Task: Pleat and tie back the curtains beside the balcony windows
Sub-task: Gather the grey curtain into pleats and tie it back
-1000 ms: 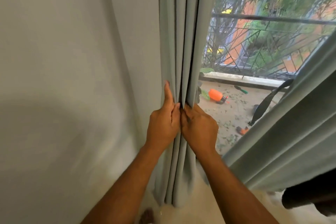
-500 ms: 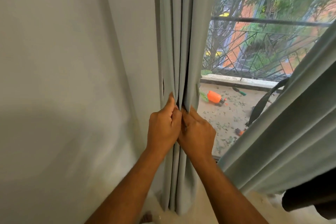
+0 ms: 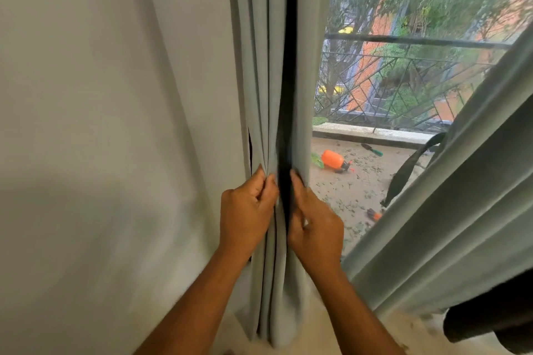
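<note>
Head view: gathering the pale grey-green curtain [image 3: 261,72] against the wall [image 3: 101,124] at the left of the balcony window [image 3: 403,60], hanging in narrow vertical folds down to the floor. Left hand [image 3: 245,215] pinching the left bunch of pleats, fingers curled tight round the cloth; right hand [image 3: 315,228] gripping the next fold just to its right, fingers likewise curled on fabric. Showing between the 2 hands: a dark vertical gap (probably the shadowed inside of a fold, though hard to tell).

Likely risks from here:
- losing the gathered pleats if either pinch loosens, since the cloth looks smooth and heavy enough to slide and fan out again;
- folding unevenly, with 1 fold ending wider than its neighbours, if the right hand pulls in too much cloth at once;
- having no hand free for tying, with no tie-back clearly in view;
- catching the second curtain [image 3: 450,210] slanting across the near right.
</note>
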